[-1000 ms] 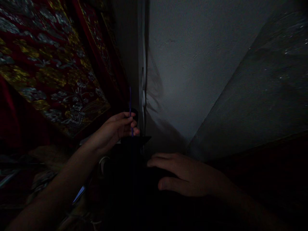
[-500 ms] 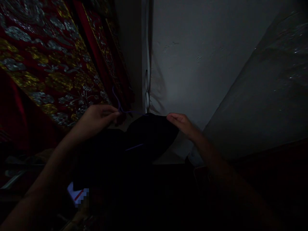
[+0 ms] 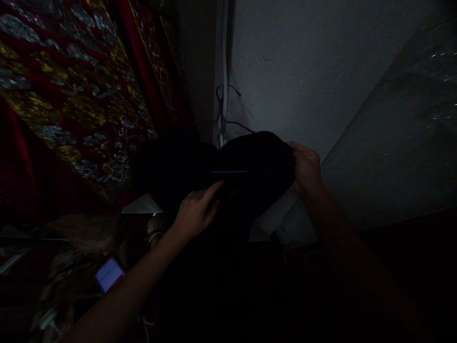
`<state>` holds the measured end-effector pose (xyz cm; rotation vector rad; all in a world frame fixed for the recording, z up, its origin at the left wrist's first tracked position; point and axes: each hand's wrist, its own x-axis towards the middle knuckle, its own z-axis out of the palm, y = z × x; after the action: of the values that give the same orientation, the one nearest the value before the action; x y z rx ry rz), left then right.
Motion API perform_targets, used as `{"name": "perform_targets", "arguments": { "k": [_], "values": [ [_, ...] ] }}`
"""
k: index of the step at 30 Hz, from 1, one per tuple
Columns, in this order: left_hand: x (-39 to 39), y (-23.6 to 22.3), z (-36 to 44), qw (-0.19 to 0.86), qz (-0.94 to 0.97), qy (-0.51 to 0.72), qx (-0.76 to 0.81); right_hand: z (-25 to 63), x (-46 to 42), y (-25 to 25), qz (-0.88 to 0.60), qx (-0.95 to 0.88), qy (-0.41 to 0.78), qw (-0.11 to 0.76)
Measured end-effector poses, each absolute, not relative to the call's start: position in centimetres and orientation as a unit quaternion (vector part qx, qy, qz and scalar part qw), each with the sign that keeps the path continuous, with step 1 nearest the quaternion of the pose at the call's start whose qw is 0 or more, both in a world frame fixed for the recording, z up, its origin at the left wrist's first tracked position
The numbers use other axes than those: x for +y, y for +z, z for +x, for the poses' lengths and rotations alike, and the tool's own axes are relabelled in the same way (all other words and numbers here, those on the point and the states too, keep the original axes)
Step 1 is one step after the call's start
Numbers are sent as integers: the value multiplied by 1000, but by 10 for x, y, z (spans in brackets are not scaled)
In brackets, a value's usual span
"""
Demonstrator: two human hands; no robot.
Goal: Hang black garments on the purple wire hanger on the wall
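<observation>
A black garment (image 3: 266,166) hangs on a thin purple clothes hanger (image 3: 243,126). The hanger's hook stands upright in front of the wall, and its lower bar shows across the garment's neck opening. My right hand (image 3: 309,166) grips the garment at its right shoulder, fingers curled on the cloth. Just below the hanger's lower bar is my left hand (image 3: 196,209), its index finger stretched out against the dark cloth and the fingers apart. Folds and lower edge of the garment are lost in the darkness.
Red cloth with gold and silver embroidery (image 3: 78,105) hangs at the left. Behind stands a pale wall (image 3: 285,62) with a white pipe or cable (image 3: 224,57). A lit phone (image 3: 109,275) lies among clutter at lower left. Clear plastic sheeting (image 3: 396,133) covers the right side.
My left hand has let go of the hanger's hook and moved down to the garment's middle. The hanger and garment have shifted up and right, levelling out. My right hand has moved right, along the shoulder.
</observation>
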<state>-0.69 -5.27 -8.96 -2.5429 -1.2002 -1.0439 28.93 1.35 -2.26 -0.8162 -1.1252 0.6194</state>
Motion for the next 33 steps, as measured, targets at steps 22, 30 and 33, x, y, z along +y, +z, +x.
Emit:
{"name": "perform_targets", "arguments": {
  "k": [22, 30, 33],
  "values": [
    [-133, -193, 46, -437, -475, -613, -456, 162, -152, -185, -565, -533, 342, 529],
    [-135, -199, 37, -367, -528, -584, -494, 171, -139, -175, -513, -580, 438, 457],
    [-137, -201, 39, -345, -556, -580, -485, 166, -143, -177, -518, -570, 435, 467]
  ]
}}
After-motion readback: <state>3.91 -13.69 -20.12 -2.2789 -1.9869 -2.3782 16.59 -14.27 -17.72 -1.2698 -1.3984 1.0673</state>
